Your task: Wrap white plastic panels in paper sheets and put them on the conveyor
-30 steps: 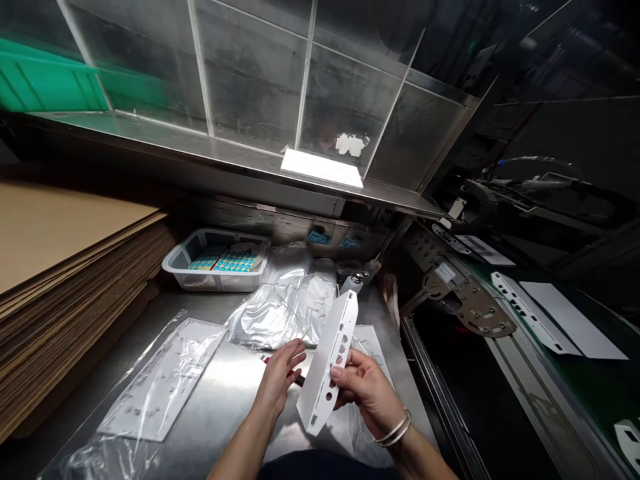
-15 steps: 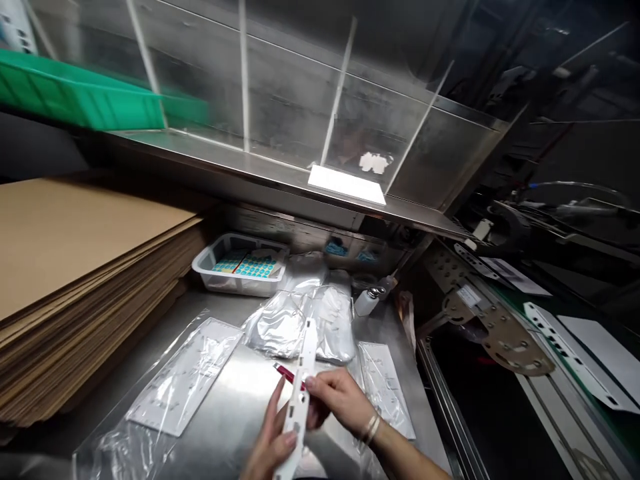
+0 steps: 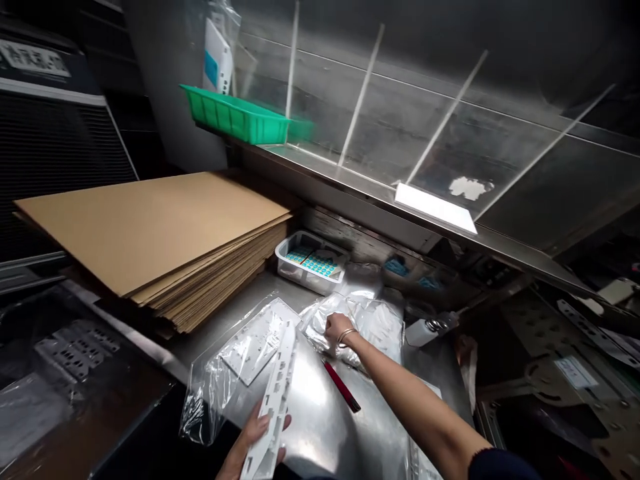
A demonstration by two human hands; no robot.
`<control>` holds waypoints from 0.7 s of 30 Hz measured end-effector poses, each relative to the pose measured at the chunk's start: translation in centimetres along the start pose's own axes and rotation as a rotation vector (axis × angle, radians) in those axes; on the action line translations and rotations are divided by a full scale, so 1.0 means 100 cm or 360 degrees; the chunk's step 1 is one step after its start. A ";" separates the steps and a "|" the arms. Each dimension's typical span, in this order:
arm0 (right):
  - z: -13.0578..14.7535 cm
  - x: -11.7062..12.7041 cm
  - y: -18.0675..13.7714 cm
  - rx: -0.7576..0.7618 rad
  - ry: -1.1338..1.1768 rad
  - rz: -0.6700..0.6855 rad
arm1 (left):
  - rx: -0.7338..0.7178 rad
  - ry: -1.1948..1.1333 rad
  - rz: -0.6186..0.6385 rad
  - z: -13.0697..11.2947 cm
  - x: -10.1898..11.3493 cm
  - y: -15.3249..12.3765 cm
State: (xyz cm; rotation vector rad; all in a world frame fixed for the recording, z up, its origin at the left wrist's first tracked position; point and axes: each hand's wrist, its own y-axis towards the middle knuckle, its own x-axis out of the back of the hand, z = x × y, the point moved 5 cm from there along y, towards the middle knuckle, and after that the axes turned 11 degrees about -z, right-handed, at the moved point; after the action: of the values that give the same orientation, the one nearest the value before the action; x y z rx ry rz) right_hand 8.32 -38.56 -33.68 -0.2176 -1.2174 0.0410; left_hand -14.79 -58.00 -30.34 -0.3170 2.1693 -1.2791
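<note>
My left hand (image 3: 250, 437) grips the near end of a long white plate with cut-outs (image 3: 274, 393), held low over the steel bench. My right hand (image 3: 336, 327), bangles at the wrist, is stretched forward and closed on a heap of clear plastic bags (image 3: 365, 320) in the middle of the bench. A red pen (image 3: 341, 385) lies on the steel under my right forearm. Another white plate inside a clear bag (image 3: 245, 350) rests just left of the held plate.
A tall stack of cardboard sheets (image 3: 150, 233) fills the left. A small white tray of blue sticker sheets (image 3: 310, 261) stands at the back. A green bin (image 3: 233, 120) sits on the shelf above. A white bottle (image 3: 425, 330) lies to the right.
The view has swung left. My right hand let go of the white plate and reached forward to the bags. My left hand now holds the plate alone, lower and to the left.
</note>
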 end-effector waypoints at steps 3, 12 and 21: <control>-0.019 0.000 0.009 -0.0156 0.0456 0.0101 | -0.0033 0.0057 0.0215 -0.006 -0.036 0.014; -0.037 0.029 0.002 -0.0391 0.1783 -0.0582 | -0.0172 0.0728 0.0189 -0.024 -0.089 0.073; -0.039 0.070 -0.012 -0.0175 0.1825 -0.1080 | -0.0229 0.0662 0.0804 -0.026 -0.128 0.053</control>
State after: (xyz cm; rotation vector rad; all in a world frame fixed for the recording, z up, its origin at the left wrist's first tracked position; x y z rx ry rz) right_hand 14.25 -39.29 -28.23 0.0973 -0.0974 -0.6615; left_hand -5.67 -47.35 -29.19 0.4598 2.4687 -0.9584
